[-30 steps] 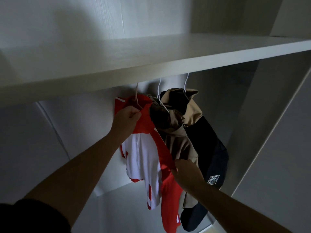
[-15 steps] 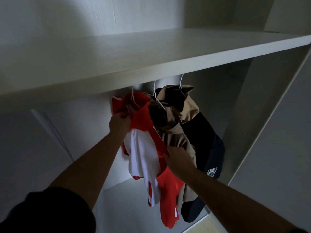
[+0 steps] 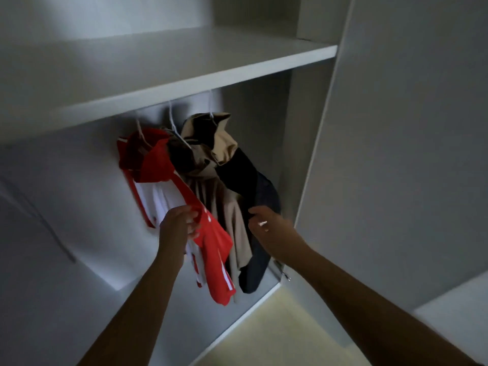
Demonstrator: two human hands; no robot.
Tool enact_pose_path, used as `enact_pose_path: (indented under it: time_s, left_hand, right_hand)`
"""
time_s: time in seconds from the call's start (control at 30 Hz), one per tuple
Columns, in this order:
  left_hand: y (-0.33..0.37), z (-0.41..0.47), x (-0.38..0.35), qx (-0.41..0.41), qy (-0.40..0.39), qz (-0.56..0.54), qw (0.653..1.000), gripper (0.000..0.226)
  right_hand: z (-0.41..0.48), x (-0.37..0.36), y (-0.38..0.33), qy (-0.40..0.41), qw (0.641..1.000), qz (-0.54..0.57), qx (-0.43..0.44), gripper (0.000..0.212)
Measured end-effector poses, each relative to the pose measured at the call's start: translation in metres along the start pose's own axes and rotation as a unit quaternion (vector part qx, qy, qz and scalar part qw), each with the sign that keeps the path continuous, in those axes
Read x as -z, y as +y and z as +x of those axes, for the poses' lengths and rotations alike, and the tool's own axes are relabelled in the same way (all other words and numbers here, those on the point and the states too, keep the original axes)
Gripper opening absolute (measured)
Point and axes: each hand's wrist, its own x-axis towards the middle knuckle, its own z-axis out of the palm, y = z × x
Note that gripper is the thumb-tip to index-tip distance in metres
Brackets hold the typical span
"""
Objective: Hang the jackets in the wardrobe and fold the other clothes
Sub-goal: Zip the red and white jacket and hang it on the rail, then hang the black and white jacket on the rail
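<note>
Red and white in the head view, the sports jacket [image 3: 155,165] is hanging from a white hanger [image 3: 171,120] under the shelf [image 3: 184,83] inside the wardrobe [image 3: 396,154]. It is touching the tan jacket [image 3: 227,207], with the dark jacket [image 3: 245,175] beyond. The left hand [image 3: 178,225] is pinching its red front edge, fingers curled round the cloth. The right hand [image 3: 269,228] is hovering at the dark jacket; blur is hiding whether its fingers are holding anything. The cloth is looking light and limp, so gripping hems or shoulders seems best.

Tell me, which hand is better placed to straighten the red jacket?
Probably left: the left hand holds the edge of the red jacket; the right hand is over by the dark jacket.
</note>
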Motion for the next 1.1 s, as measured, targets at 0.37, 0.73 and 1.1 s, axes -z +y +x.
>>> enact_pose_path:
  time_s: [0.37,0.73,1.1]
  left_hand:
    - [-0.111,-0.246,-0.191,-0.149,-0.204,0.063,0.965,0.023]
    - [-0.198,-0.502,-0.401,-0.099,-0.493,0.088,0.860,0.024]
    - [-0.313,-0.702,-0.587,-0.053,-0.714,0.162,0.679,0.024]
  right_hand:
    - [-0.256,0.159,0.115,0.166,0.952,0.205,-0.155,0.019]
    - [-0.544,0.317,0.218,0.492,0.786,0.284,-0.242,0.022]
    - [-0.753,0.401,0.324,0.707,0.568,0.287,-0.309,0.025]
